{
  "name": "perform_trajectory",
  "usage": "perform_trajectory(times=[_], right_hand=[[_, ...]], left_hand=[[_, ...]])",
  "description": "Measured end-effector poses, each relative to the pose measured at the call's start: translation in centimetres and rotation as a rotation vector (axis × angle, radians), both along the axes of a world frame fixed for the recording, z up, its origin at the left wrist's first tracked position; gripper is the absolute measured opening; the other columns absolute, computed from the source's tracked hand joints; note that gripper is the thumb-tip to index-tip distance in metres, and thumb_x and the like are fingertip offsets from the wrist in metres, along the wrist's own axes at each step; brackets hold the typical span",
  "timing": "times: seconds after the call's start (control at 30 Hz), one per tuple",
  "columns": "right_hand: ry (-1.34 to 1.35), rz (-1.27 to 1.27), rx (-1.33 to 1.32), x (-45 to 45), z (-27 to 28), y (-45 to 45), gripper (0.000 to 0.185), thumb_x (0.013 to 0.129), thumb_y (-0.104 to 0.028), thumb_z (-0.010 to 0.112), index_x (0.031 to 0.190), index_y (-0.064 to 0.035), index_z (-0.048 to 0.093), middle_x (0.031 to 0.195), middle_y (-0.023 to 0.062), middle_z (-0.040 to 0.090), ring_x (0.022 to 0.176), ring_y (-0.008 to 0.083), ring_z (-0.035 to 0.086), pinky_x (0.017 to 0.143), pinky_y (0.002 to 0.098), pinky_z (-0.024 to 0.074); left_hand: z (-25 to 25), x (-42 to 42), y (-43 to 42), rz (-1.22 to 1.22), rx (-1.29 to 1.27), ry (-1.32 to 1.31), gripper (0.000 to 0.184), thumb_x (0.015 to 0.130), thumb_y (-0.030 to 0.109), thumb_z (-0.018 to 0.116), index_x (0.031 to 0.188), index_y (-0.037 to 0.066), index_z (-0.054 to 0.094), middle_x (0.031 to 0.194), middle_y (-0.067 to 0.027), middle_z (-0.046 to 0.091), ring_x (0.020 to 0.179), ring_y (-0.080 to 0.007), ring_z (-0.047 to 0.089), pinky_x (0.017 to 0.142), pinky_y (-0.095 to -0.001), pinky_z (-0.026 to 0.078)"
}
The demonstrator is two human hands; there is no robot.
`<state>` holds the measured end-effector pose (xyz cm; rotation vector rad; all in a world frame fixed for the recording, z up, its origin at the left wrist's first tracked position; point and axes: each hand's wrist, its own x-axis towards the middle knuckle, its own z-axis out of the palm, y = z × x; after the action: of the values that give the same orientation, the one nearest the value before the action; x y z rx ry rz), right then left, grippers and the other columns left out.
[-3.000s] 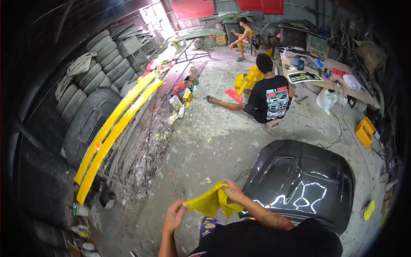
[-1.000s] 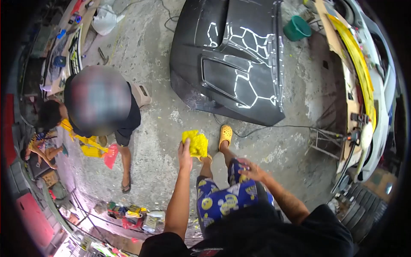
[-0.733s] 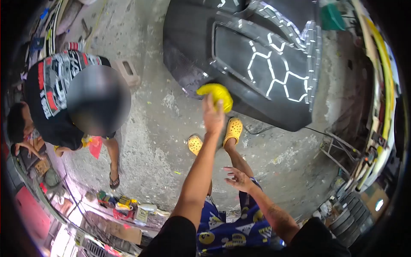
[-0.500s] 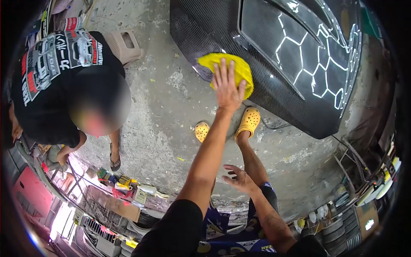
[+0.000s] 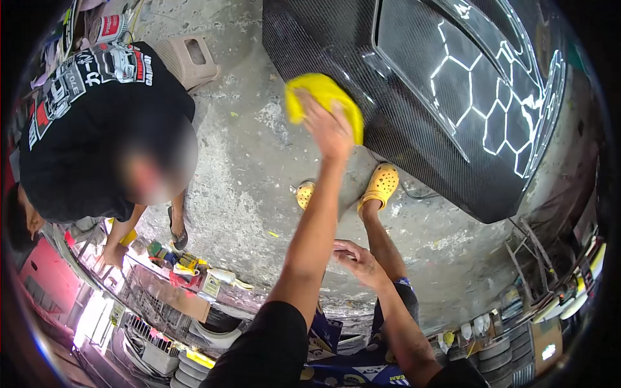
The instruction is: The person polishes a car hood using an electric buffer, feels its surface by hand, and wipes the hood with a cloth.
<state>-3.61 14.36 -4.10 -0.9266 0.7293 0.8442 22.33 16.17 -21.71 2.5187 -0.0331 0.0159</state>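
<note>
A yellow cloth covers part of the left edge of a glossy black carbon-fibre car hood. The palm of my left hand is over the cloth, and the fingers press into it. Part of the cloth reaches past the hood's edge. White hexagonal reflections show on the hood's right side. My right hand hangs free below, near my left forearm, its fingers loosely bent and apart, holding nothing.
A person in a black shirt bends over at the left, beside a beige plastic stool. My yellow clogs stand on the concrete floor near the hood. A metal stand is at the right; tyres lie at the lower right.
The cloth first hung between both hands; my left hand then carried it alone to the hood. Since the last earlier frame, hand and cloth have shifted slightly left, toward the hood's edge.
</note>
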Motion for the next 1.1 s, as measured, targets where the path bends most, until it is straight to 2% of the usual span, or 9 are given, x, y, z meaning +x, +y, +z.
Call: perform_trajectory(times=[0.13,0.27,0.6,0.73,0.8,0.87,0.93,1.0,1.1], right_hand=[[0.017,0.022,0.003,-0.3,-0.5,-0.5,0.047,0.098,-0.026,0.067,0.138,-0.0044,0.056,0.13,0.0119,0.065,0.115,0.0194,0.064,0.098,0.0331,0.051],[0.04,0.01,0.065,0.0,0.2,-1.1,0.047,0.098,-0.026,0.067,0.139,-0.0048,0.056,0.131,0.0117,0.065,0.115,0.0196,0.064,0.098,0.0332,0.0508],[0.036,-0.029,0.054,-1.1,-0.7,-0.6,0.049,0.099,-0.031,0.066,0.138,-0.0039,0.056,0.134,0.0101,0.064,0.119,0.0198,0.062,0.1,0.033,0.0494],[0.005,-0.008,0.041,-1.2,-1.1,-0.1,0.05,0.098,-0.034,0.066,0.138,-0.0043,0.057,0.134,0.0099,0.064,0.121,0.0201,0.061,0.101,0.0338,0.0486],[-0.008,-0.029,0.064,-1.3,-1.2,0.5,0.05,0.098,-0.034,0.066,0.138,-0.0046,0.057,0.134,0.01,0.064,0.121,0.0203,0.061,0.102,0.034,0.0482],[0.024,-0.086,0.087,-1.6,-1.3,0.4,0.05,0.098,-0.035,0.066,0.137,-0.005,0.057,0.134,0.0101,0.064,0.121,0.0203,0.061,0.102,0.0341,0.0478],[0.043,-0.067,0.099,-1.2,-1.1,-0.2,0.047,0.1,-0.028,0.065,0.14,-0.0044,0.055,0.133,0.0081,0.063,0.123,0.0167,0.058,0.103,0.0321,0.0462],[0.054,-0.05,0.1,-1.3,-0.6,-0.3,0.047,0.1,-0.028,0.065,0.139,-0.0047,0.056,0.133,0.0081,0.063,0.122,0.0166,0.058,0.103,0.032,0.046],[0.041,-0.034,0.085,-1.4,-1.5,-0.6,0.048,0.099,-0.035,0.066,0.136,-0.0061,0.059,0.132,0.0102,0.065,0.119,0.02,0.061,0.101,0.0335,0.0476]], left_hand=[[0.2,3.7,0.3,0.15,0.042,0.02,0.073,0.107,0.04,0.032,0.154,-0.013,0.012,0.161,-0.0354,0.013,0.15,-0.0497,0.015,0.121,-0.0554,0.017],[3.2,-7.5,-2.3,-0.194,0.012,0.188,0.079,0.105,0.043,0.034,0.155,-0.012,0.007,0.162,-0.0346,0.009,0.15,-0.0516,0.013,0.121,-0.0572,0.015],[1.7,8.4,-2.4,-0.005,-0.026,-0.054,0.075,0.105,0.044,0.037,0.154,-0.01,0.019,0.161,-0.0311,0.02,0.149,-0.0489,0.02,0.12,-0.0563,0.02],[4.2,-0.5,-5.0,-0.554,0.05,-0.023,0.079,0.103,0.051,0.041,0.156,-0.005,0.022,0.165,-0.0229,0.019,0.152,-0.0445,0.014,0.121,-0.0574,0.015],[4.5,-3.4,-3.7,-0.756,0.052,0.11,0.085,0.101,0.054,0.042,0.157,-0.005,0.019,0.16,-0.0279,0.028,0.144,-0.0455,0.031,0.117,-0.058,0.023],[5.0,0.0,-2.6,-0.765,0.171,0.314,0.084,0.102,0.052,0.043,0.158,-0.006,0.016,0.155,-0.0332,0.032,0.139,-0.0453,0.038,0.115,-0.0576,0.026],[4.5,5.2,-4.1,-0.479,-0.049,-0.028,0.082,0.103,0.048,0.04,0.156,-0.009,0.013,0.157,-0.0336,0.026,0.145,-0.0468,0.03,0.117,-0.057,0.025],[4.0,8.2,-7.2,-0.255,0.098,-0.143,0.083,0.104,0.049,0.039,0.155,-0.011,0.013,0.161,-0.0315,0.02,0.148,-0.0471,0.023,0.118,-0.0574,0.023],[5.3,1.1,-11.0,-0.31,0.218,-0.042,0.083,0.103,0.049,0.038,0.154,-0.013,0.017,0.163,-0.031,0.013,0.151,-0.0482,0.014,0.12,-0.0581,0.019]])
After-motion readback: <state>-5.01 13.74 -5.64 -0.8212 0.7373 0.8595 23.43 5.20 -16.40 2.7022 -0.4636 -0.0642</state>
